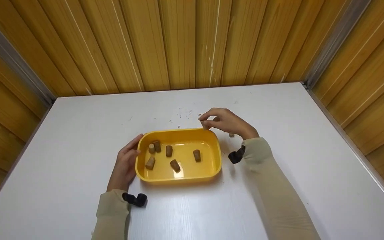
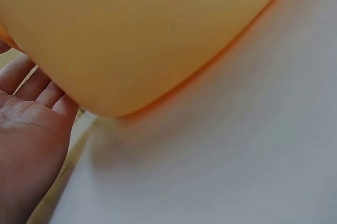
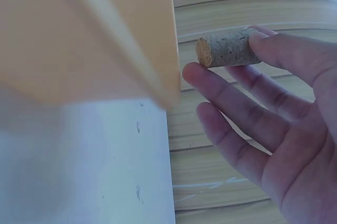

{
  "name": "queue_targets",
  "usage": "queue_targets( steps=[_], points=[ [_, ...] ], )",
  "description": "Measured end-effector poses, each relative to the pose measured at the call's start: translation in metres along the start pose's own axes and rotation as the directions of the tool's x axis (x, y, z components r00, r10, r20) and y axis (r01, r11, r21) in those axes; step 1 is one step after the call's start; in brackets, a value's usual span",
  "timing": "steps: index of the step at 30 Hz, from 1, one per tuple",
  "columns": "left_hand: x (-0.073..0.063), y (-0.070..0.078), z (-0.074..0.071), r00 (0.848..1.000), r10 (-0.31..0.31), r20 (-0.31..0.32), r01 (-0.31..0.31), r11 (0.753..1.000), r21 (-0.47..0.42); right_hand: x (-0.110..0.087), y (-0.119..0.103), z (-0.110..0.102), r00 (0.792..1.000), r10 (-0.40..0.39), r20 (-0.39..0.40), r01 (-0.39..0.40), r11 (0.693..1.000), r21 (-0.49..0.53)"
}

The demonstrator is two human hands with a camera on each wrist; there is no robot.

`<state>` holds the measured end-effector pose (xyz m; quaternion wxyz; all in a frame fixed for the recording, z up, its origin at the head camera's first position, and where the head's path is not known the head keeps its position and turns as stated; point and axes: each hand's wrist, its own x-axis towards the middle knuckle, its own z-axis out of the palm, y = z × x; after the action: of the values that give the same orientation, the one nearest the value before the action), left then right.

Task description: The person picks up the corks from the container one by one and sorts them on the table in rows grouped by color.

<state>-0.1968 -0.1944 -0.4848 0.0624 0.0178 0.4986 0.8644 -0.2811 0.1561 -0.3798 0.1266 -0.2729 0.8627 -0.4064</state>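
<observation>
In the head view, a yellow rectangular tub (image 1: 178, 180) holds several short brown corks, among them a cork (image 1: 196, 155) on the right and a cork (image 1: 175, 165) near the front. My left hand (image 1: 126, 163) rests against the tub's left end, with its fingers extended along the outer wall in the left wrist view. At the tub's back right corner, my right hand (image 1: 223, 120) pinches a cork (image 3: 229, 47) between thumb and fingertips. The right wrist view shows this cork lying sideways, its pale cut end facing the tub's outer wall (image 3: 121, 2).
One more cork (image 1: 231, 135) lies on the white table (image 1: 78, 150), partly hidden beneath my right wrist. Small dark marks dot the tabletop behind the tub. Wood-patterned panels (image 1: 178, 46) stand along the table's back and both sides.
</observation>
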Motion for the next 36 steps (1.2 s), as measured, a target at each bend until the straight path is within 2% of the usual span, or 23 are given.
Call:
queue_targets(
  steps=[5,11,17,24,32,36],
  points=[
    [0.0,-0.001,0.0,1.0,0.0,-0.008,0.0,1.0,-0.007,-0.007,0.011,-0.005,1.0,-0.021,-0.018,0.02,0.999,-0.031],
    [0.001,-0.001,0.001,1.0,0.004,-0.01,-0.005,1.0,-0.01,-0.013,0.022,-0.01,0.998,0.023,-0.051,-0.025,0.999,-0.031],
    [0.002,0.0,0.002,1.0,0.009,-0.026,-0.009,1.0,0.006,-0.017,0.035,-0.012,0.995,-0.013,-0.102,0.009,0.999,-0.042],
    [0.003,-0.001,0.003,1.0,0.011,-0.022,-0.012,1.0,-0.014,-0.027,0.051,-0.016,0.987,-0.009,-0.16,0.0,0.999,-0.053],
    [0.001,-0.001,0.002,1.0,0.013,-0.024,-0.013,0.999,-0.031,-0.037,0.073,-0.015,0.981,0.053,-0.188,-0.058,0.998,-0.02],
    [0.001,-0.001,0.001,1.0,0.009,-0.006,-0.009,0.999,-0.033,-0.041,0.083,-0.012,0.975,0.09,-0.203,-0.091,0.996,0.006]
  ],
)
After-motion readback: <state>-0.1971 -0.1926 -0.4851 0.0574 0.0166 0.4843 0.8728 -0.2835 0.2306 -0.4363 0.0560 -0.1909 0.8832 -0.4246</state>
